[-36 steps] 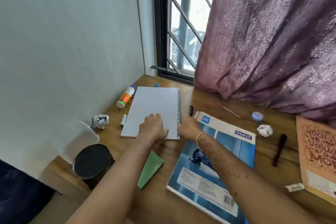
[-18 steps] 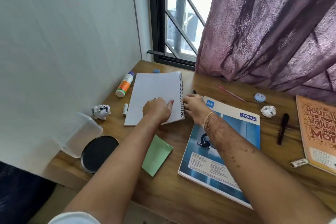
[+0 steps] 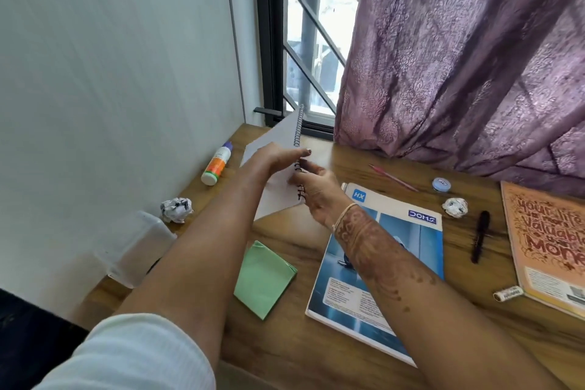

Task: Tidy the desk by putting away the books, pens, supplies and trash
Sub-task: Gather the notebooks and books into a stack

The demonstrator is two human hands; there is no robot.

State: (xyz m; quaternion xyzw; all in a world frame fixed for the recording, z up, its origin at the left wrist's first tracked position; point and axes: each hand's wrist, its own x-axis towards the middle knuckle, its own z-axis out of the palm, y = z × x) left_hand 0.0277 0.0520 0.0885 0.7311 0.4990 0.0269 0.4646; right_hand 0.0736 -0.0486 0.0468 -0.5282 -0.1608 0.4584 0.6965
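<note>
The white spiral-bound notebook (image 3: 278, 180) is grasped by both hands and is tilted up off the wooden table (image 3: 316, 355), its wire spine uppermost, near the table's far left corner. The left hand (image 3: 275, 157) is closed over the upper cover; the right hand (image 3: 316, 190) is closed on the spine side. A folded green paper sheet (image 3: 264, 279) is located below the notebook, toward the near edge. A blue glossy drawing book (image 3: 408, 260) is positioned just beside it, partly under the right forearm. A crumpled white paper ball (image 3: 176, 209) and an orange-and-white glue bottle (image 3: 217, 168) are placed along the left edge.
</note>
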